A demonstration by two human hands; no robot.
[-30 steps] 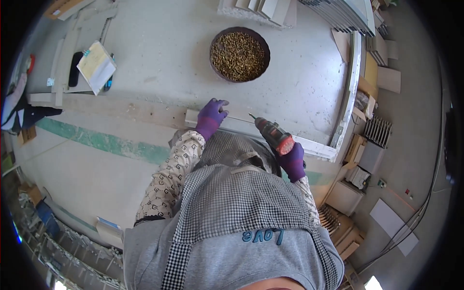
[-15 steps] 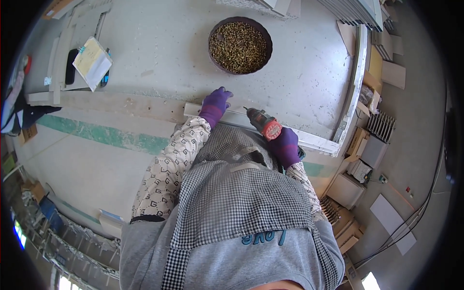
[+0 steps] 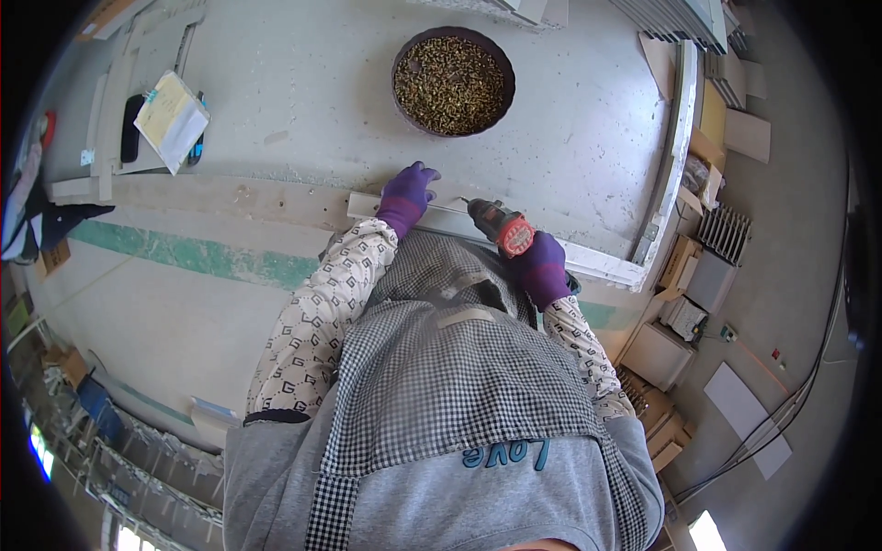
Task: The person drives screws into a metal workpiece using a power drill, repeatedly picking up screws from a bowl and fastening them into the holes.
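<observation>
**Drill drawn in toward your left hand**

Your right hand [image 3: 540,269] is clamped around the cordless drill [image 3: 499,223], its bit pointing forward and left. Your left hand [image 3: 405,199] rests over the pale strip [image 3: 363,206] at the near edge of the table [image 3: 312,101], fingers bent; you can't tell from here whether they pinch anything.

Compared with a second ago, the drill sits further left and the bit is nearer your left fingers, while the left hand has hardly shifted. That suggests you are lining the bit up at the strip; whether it touches is too small to tell.

Farther out, a dark round bowl [image 3: 509,87] holds small brass-coloured pieces [image 3: 446,87]. A paper pad [image 3: 173,124] lies at left; stacked panels [image 3: 666,18] stand at far right.
</observation>
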